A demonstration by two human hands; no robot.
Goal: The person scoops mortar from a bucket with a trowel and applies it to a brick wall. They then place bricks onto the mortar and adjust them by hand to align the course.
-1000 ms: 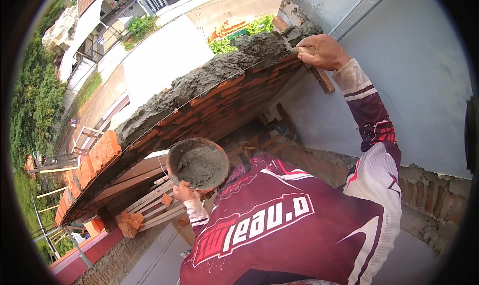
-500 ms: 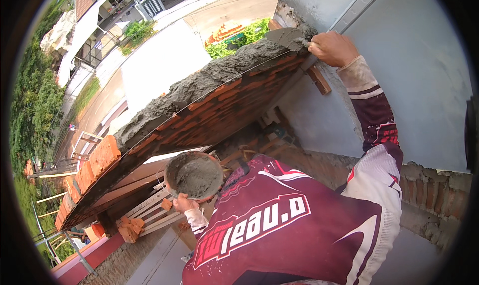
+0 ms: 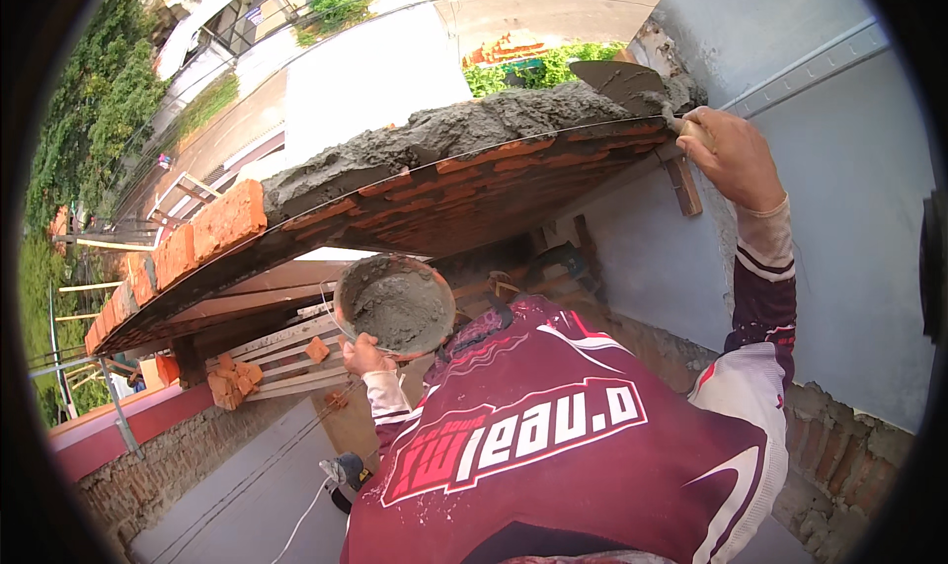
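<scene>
Currently the right hand (image 3: 739,159) is closed around the handle of a trowel (image 3: 614,82), its blade tilted at the right end of the brick wall's (image 3: 474,191) top edge. Rough grey mortar (image 3: 434,137) covers much of that edge, and bare orange bricks (image 3: 229,220) line its left end. Below the wall's near edge, the left hand (image 3: 365,355) holds a round bucket (image 3: 449,317) by its side, wet mix (image 3: 397,305) inside. Farther left, broken brick pieces (image 3: 234,381) lie beside pale wooden slats (image 3: 281,352).
</scene>
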